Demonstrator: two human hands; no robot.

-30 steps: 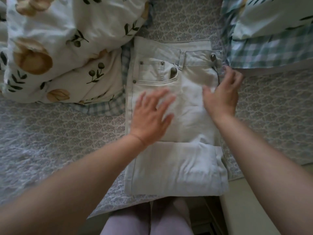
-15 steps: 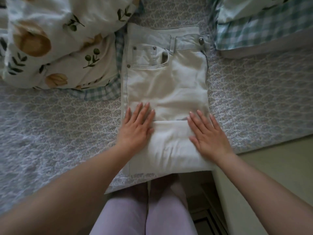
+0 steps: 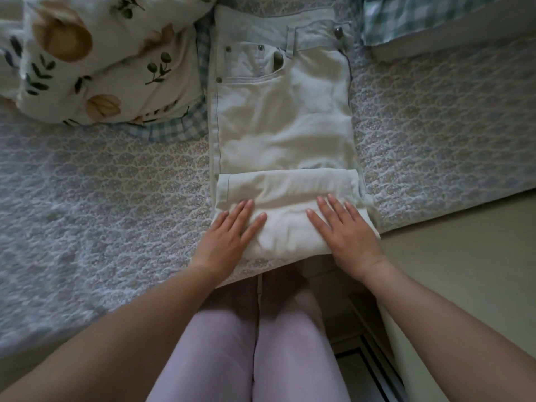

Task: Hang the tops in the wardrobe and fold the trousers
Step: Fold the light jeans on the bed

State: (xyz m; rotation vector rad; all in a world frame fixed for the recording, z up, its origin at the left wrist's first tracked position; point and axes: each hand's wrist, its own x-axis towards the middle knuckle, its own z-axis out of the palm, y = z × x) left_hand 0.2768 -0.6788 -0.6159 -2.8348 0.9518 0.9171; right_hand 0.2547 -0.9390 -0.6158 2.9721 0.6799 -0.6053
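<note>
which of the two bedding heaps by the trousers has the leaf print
The left heap, beside the trousers: white with green leaves and tan fruit. The right heap shows only green-and-white check.

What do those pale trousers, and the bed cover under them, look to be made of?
The trousers look like pale denim or cotton twill with a matte finish. The metal rivets, the metal button and the stitched pocket seams suggest jeans. The bed cover seems to be a quilted, matte woven fabric with puckered stitching and a small repeating print. Its fibre cannot be told.
</note>
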